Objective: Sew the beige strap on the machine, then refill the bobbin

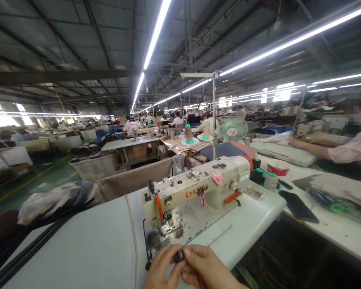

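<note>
At the front edge of the sewing machine (195,192), my two hands meet around a small dark bobbin (178,256). Thumb and fingers of my left hand (161,265) close on its left side. From the right, my right hand (205,265) pinches it too, its other fingers curled underneath. Part of the bobbin is hidden by the fingertips. Just beyond it lie the machine's worn metal bed and the presser foot area (168,228). A pink clip (217,179) sits on the machine's arm.
Dark strips (33,245) lie along the table's left side. On the right are a black phone (299,206), thread spools (271,181) and a red-and-white tub (278,167). A co-worker's arm (315,148) reaches over a neighbouring machine. A green fan (233,128) stands behind.
</note>
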Available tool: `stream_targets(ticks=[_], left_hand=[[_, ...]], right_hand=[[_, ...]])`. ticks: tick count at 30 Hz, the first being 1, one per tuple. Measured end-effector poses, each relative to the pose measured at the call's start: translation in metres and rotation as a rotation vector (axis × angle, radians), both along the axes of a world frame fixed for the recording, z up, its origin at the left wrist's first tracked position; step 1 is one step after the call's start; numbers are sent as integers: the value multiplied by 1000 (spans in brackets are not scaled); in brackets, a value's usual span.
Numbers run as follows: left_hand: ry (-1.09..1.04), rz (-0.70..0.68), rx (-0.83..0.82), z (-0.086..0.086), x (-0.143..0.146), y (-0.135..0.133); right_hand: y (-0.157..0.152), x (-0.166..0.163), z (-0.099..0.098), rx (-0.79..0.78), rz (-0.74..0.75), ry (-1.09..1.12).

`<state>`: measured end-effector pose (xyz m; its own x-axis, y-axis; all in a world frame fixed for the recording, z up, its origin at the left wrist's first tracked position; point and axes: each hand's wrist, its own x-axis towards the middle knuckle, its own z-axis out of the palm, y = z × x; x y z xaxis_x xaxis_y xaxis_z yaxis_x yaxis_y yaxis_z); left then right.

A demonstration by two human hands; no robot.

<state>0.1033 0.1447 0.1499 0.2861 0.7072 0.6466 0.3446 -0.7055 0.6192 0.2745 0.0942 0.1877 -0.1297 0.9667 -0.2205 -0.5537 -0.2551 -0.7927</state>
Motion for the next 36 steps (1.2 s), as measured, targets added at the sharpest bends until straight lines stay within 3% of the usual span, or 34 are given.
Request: stream_targets(ticks=[5, 9, 16, 22, 24, 27, 31, 36], left_hand=[[51, -43, -59, 51, -3, 2], [23, -77, -93, 69, -5, 0], [-123, -67, -280, 62, -6, -8], [-139, -61, -224, 62, -9, -9], [-187, -56, -273, 61, -9, -10], [-406, -131, -509, 61, -6, -10], [-847, -313, -876, 62, -1, -9], [-1100, -409, -1063, 65, -2, -8]], right_hand=[[7, -11, 37, -25, -121, 53], [13, -8, 45, -33, -51, 101], [11, -7, 43, -13, 7, 156], [9, -12, 37, 2, 28, 162], [9, -12, 35, -1, 12, 175], [10, -10, 35, 17, -6, 207], [10, -6, 38, 61, 21, 260], [8, -4, 42, 49, 55, 286]])
